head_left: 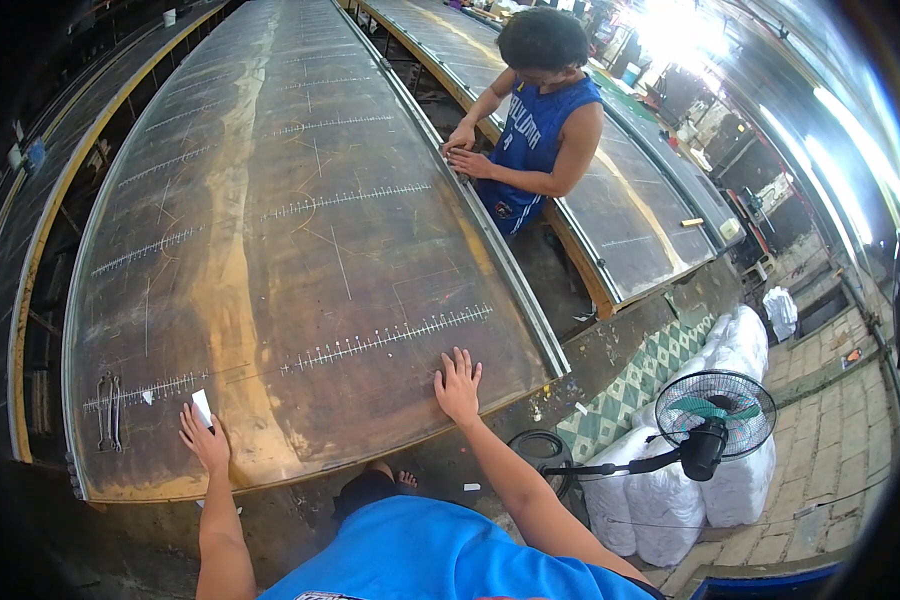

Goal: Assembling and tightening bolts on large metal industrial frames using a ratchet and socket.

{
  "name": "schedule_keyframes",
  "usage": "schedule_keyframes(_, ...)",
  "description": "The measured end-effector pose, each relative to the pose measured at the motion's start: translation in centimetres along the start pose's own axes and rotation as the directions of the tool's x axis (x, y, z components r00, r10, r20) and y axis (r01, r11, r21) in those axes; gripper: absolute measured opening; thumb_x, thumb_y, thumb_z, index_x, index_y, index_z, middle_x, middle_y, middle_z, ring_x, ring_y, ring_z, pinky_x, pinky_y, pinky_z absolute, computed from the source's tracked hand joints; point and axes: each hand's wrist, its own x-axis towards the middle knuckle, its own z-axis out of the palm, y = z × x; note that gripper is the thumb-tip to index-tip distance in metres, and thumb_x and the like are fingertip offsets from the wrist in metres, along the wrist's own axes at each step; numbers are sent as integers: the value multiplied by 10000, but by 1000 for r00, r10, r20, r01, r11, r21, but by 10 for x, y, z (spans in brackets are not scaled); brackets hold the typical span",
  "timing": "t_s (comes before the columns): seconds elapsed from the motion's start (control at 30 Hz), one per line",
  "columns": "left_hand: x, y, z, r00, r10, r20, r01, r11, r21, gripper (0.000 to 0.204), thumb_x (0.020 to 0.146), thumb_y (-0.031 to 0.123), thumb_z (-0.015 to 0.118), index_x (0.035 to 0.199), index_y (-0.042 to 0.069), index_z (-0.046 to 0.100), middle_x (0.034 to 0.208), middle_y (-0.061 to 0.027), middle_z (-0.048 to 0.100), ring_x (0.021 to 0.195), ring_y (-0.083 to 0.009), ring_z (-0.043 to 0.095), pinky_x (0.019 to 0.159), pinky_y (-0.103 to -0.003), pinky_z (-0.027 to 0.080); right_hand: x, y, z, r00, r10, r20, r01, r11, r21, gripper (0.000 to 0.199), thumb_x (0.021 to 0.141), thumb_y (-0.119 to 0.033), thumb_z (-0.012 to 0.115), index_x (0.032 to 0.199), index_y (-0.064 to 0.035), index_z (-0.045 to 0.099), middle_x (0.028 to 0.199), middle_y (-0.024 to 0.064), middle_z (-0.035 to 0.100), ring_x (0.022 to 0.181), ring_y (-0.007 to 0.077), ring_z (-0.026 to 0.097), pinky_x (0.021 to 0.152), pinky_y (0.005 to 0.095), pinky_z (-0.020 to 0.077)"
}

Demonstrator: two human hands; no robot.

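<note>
My left hand [206, 442] rests on the near left part of the long brown table [370, 260]. A small white strip [201, 407] sticks out between its thumb and fingers. Left of it a small white scrap [148, 397] lies by a scale-like line of white marks. Beyond that are thin metal tools, perhaps wrenches [109, 412]. My right hand [458, 386] lies flat near the table's front right corner, fingers spread, holding nothing. It is just below another ticked white line [390, 338].
Across the table's right metal rail [500, 255] a person in a blue jersey [542, 130] bends with both hands at the edge. Another long table [630, 215] stands behind them. At right are a black fan [710, 430] and bulging white sacks [660, 500].
</note>
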Motion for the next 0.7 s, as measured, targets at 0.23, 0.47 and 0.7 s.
schedule_keyframes(0.23,0,0,-1,1000,-1,-3,1,1000,-3,576,1062,333,491,1577,117,348,1668,-68,285,1555,-279,211,1263,-546,134,0,-1,0,1000,-1,-2,1,1000,14,517,999,-330,520,1450,-78,520,1589,196,379,1520,379,272,1205,663,173)
schedule_keyframes(0.47,0,1,-1,1000,-8,-4,8,1000,-5,575,1060,324,494,1578,121,351,1667,-65,287,1555,-273,213,1266,-537,136,0,-1,0,1000,0,-1,0,1000,14,517,1001,-328,518,1453,-79,516,1589,195,377,1522,377,267,1213,656,158)
schedule_keyframes(0.7,0,-2,1,1000,-4,-13,4,1000,-20,575,1056,321,499,1577,125,354,1670,-54,288,1559,-266,207,1268,-532,126,0,-1,0,1000,5,5,-5,1000,29,517,1004,-334,513,1456,-83,515,1596,190,370,1527,372,258,1214,656,152)
